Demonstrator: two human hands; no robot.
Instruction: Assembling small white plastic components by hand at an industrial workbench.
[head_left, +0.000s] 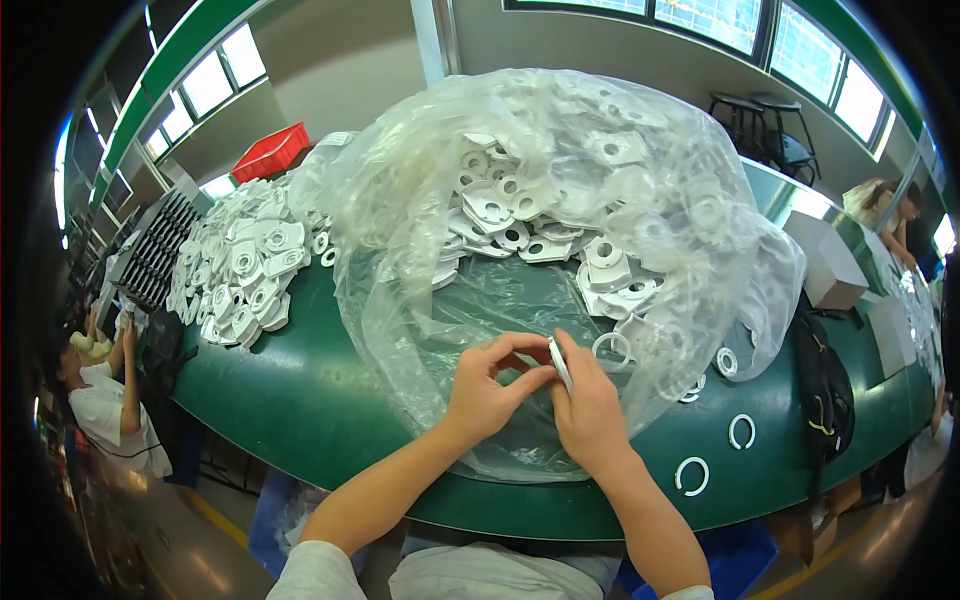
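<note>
Over the open mouth of a clear plastic bag [395,350], my two hands meet around one white plastic part [560,362], seen nearly edge-on. My right hand [592,405] grips it between thumb and fingers. From the other side, my left hand [488,388] is curled in, its thumb and fingertips pinched against the part. Just beyond, inside the bag, lies a large heap of flat white plastic parts [490,205] with round holes. A loose white ring [612,348] shows beside my right fingers.
Another pile of white parts [245,265] covers the green table [300,400] at the left, near a red crate [270,152]. Split white rings [691,476] lie at the right, by a black bag [825,390] and a white box [826,262]. One person [110,405] sits at far left.
</note>
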